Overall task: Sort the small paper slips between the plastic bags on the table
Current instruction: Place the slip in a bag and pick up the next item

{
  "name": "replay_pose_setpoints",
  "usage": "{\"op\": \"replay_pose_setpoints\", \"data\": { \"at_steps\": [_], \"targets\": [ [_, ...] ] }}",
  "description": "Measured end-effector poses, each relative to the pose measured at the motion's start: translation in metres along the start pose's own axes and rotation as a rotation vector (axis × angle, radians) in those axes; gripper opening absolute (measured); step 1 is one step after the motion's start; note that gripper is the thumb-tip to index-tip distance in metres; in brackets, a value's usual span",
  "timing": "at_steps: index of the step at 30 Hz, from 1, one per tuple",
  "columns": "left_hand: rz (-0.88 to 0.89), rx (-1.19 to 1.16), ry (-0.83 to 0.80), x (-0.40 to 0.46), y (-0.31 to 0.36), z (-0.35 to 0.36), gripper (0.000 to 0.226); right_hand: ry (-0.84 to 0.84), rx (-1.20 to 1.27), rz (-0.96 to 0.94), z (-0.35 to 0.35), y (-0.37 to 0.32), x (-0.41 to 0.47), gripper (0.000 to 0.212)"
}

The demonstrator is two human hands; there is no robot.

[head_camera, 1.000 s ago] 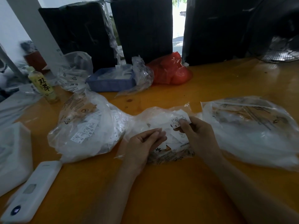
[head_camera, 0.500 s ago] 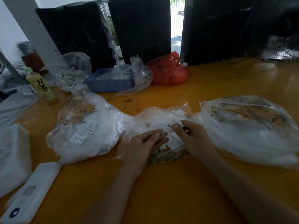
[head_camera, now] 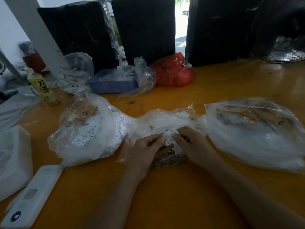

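Three clear plastic bags lie in a row on the orange table: a left bag full of white slips, a middle bag and a right bag. Over the middle bag both hands meet on one small white paper slip printed "XS". My left hand pinches the slip's left edge. My right hand pinches its right edge between thumb and fingers. More slips lie under the hands in the middle bag.
A blue tray in clear plastic and a red bag sit at the back before dark boxes. A drink bottle stands far left. A white device and a white box lie near left. A fan stands far right.
My right hand brought the slip down and left from above the middle bag to my left hand. My left hand's fingers rose and took hold of the slip's other edge.
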State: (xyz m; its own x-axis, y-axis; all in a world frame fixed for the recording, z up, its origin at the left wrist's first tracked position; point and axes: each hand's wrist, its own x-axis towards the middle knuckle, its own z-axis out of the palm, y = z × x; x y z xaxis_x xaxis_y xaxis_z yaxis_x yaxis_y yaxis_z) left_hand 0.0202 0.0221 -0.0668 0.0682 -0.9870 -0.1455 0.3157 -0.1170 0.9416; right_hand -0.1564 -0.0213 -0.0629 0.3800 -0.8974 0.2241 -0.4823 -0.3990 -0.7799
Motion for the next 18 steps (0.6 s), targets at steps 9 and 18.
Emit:
{"op": "replay_pose_setpoints", "data": {
  "at_steps": [9,18],
  "targets": [
    [0.009,0.002,0.039,0.0034,-0.0008,-0.0004,0.032,0.236,0.032,-0.044,-0.0035,-0.0032,-0.0057,0.014],
    [0.039,0.078,0.012,0.0009,0.0009,-0.0027,0.036,0.113,0.015,-0.096,0.0001,-0.0036,-0.0061,0.015]
  ]
}}
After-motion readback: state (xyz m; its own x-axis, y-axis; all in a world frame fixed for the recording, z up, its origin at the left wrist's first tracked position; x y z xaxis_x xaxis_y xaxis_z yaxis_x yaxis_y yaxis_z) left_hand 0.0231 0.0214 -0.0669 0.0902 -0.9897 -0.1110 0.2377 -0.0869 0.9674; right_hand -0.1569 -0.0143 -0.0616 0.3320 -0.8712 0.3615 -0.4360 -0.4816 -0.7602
